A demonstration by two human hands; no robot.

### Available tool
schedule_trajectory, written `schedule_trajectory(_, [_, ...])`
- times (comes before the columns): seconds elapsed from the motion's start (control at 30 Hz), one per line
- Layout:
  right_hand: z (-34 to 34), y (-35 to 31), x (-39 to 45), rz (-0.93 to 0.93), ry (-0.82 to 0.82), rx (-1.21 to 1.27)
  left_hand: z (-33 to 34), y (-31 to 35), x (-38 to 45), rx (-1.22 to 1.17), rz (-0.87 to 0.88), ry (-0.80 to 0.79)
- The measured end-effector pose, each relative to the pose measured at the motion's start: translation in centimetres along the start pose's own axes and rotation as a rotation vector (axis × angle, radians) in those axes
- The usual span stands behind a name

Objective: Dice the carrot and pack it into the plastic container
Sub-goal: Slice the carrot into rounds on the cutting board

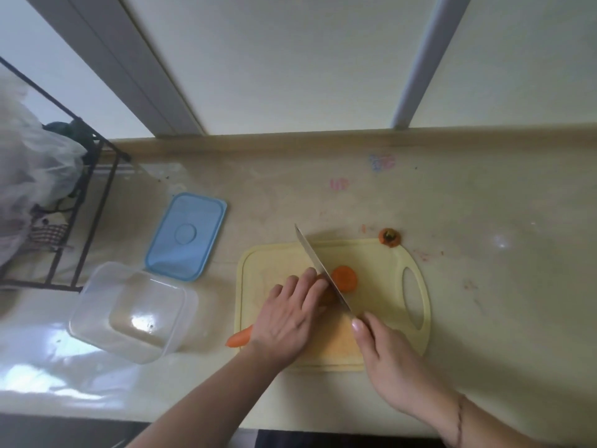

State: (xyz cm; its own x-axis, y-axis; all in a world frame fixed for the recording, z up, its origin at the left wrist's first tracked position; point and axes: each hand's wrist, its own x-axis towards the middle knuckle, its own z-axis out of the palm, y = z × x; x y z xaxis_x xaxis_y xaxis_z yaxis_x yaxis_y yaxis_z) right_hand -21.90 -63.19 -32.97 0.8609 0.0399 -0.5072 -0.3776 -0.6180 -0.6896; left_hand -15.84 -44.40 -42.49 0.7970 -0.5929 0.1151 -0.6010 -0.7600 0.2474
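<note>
Left hand (287, 321) curled over tapered carrot (239, 338) | right hand (387, 354) grips steel knife (319, 270) | round slice (345, 279) mid yellow board (416, 318) | clear rectangular tub (97, 305) off left edge

Glossy beige countertop (484, 286) with faint pink and blue smudges near raised back edge. Behind it, pale wall panels (290, 59) divided by grey vertical strips. Black wire rack (93, 189) at left, holding translucent bags.
</note>
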Motion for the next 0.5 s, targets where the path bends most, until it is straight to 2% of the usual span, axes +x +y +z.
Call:
schedule_trajectory(0.23, [-1.8, 0.3, -1.4, 0.004, -0.019, 0.122, -0.5, 1.1, -0.5, -0.054, -0.109, 0.076])
schedule_trajectory(0.5, [-4.7, 0.8, -3.1, -0.11, -0.102, 0.035, -0.1, 2.9, -1.1, -0.074, -0.225, 0.095])
